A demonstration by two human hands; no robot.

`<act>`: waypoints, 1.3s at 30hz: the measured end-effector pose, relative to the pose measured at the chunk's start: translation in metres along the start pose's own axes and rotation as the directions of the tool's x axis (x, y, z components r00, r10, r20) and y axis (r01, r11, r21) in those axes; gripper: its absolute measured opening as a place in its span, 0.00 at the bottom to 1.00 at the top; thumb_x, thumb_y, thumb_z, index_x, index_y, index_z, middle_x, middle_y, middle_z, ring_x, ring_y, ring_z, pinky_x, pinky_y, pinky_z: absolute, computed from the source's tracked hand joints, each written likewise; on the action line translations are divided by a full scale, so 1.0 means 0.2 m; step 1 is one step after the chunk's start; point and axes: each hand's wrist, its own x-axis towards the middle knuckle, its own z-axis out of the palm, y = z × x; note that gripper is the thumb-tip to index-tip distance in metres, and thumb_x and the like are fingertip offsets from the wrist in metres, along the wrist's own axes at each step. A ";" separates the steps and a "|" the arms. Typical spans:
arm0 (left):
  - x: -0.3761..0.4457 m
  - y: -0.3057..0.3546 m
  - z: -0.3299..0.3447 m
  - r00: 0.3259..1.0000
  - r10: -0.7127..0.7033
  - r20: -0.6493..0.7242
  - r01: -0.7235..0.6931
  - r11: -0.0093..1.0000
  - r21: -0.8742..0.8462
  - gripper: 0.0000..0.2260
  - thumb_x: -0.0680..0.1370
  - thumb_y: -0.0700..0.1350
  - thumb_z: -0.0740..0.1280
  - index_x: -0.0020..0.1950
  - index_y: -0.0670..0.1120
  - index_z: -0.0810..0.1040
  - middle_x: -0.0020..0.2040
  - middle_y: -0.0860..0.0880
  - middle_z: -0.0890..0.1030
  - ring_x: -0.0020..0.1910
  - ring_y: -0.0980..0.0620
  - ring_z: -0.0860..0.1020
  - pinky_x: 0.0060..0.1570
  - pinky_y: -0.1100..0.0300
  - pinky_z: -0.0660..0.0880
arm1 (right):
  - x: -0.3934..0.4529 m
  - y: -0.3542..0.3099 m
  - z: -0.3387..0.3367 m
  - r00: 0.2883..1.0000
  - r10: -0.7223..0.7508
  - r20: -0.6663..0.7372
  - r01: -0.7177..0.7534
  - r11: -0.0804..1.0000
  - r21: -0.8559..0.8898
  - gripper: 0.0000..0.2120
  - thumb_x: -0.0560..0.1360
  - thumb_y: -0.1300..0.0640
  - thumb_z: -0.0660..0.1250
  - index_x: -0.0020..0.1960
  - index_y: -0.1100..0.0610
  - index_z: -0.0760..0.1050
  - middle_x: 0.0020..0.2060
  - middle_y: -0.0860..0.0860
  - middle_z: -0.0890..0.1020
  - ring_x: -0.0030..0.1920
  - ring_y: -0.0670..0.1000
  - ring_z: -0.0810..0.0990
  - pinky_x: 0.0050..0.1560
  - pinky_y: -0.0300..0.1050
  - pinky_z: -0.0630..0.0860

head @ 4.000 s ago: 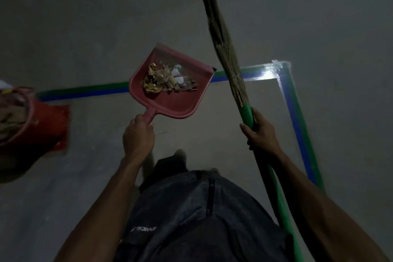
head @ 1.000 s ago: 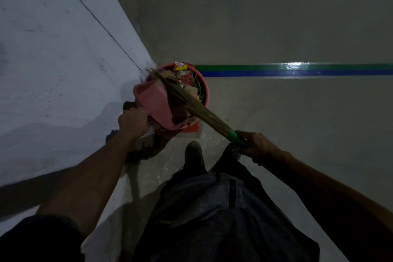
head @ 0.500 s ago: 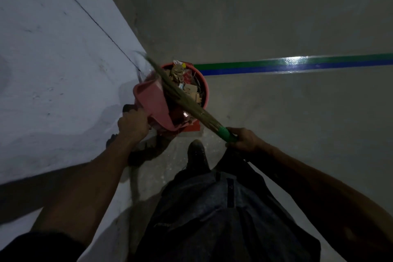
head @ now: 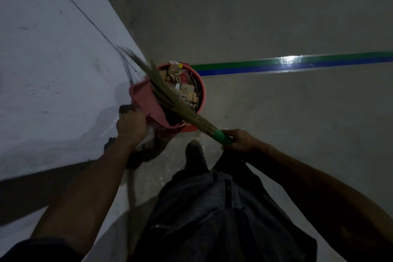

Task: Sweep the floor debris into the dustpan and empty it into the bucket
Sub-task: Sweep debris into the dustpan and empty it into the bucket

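Dim interior, seen from above. A pale wall (head: 53,70) filled the frame from 7 to 11 o'clock; a thin dark line (head: 85,15) ran diagonally across it toward the centre. A grey concrete floor (head: 276,17) occupied the field from 12 to 5 o'clock. A green stripe (head: 244,65) and a blue stripe (head: 244,71), touching side by side, crossed the floor toward 3 o'clock, carrying a bright glare (head: 290,59) from unseen lighting. A dark shadow (head: 38,189) lay at 8 o'clock.
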 end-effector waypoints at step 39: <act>-0.40 0.33 0.06 0.977 -0.148 -0.151 0.145 0.989 -0.030 0.11 0.79 0.43 0.62 0.53 0.35 0.74 0.52 0.35 0.78 0.50 0.35 0.78 0.48 0.43 0.78 | -0.41 0.59 0.00 0.979 -0.125 -0.161 0.114 0.991 -0.075 0.31 0.75 0.54 0.70 0.76 0.50 0.64 0.52 0.56 0.83 0.27 0.52 0.81 0.24 0.35 0.74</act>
